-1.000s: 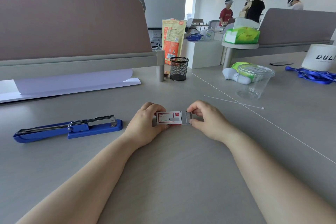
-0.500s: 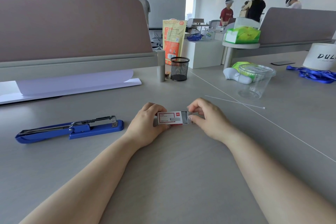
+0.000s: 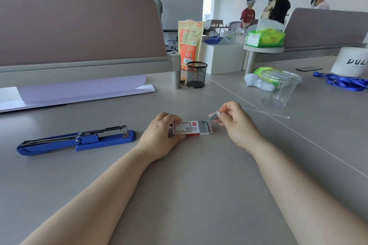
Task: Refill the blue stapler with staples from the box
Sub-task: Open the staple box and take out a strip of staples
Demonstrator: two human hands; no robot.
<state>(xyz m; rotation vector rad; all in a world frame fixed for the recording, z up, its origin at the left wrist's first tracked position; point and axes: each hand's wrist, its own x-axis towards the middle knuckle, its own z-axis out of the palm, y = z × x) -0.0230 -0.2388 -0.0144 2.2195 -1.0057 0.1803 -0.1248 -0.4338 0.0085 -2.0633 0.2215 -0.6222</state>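
Presently, the person's left hand (image 3: 159, 135) clamps the red-and-white staple box (image 3: 187, 127) flat against the grey desk (image 3: 199, 195), thumb on the near edge and fingers over the far edge. The inner tray (image 3: 205, 127) is slid out to the right, exposing grey staple strips. The right hand (image 3: 237, 123) is closed in a pinch on one strip of staples (image 3: 213, 116), held between thumb and forefinger, lifted just above and beside the open end of the tray.

Hazards from this point, as judgements:

1. Strip breakage. A staple strip is only lightly bonded. A tight pinch near one end, or any twist during transfer, could snap it and scatter short pieces on the desk.
2. Dropping. The hold covers only a small part of the strip; a slip would let it fall onto the desk or back into the tray.
3. Box spill. The tray is well out of its sleeve. If the left hand releases carelessly or knocks it, the remaining strips could slide out.
4. Misloading. The strip must enter the channel legs down; the orientation in the pinch cannot be determined here.

Position of the target: the blue stapler (image 3: 76, 139) lies on the desk well to the left of both hands, beyond the left forearm, swung fully open with its metal magazine (image 3: 107, 131) exposed on top. The right hand must cross over the box and the left hand to reach it, or the stapler must be brought closer first.
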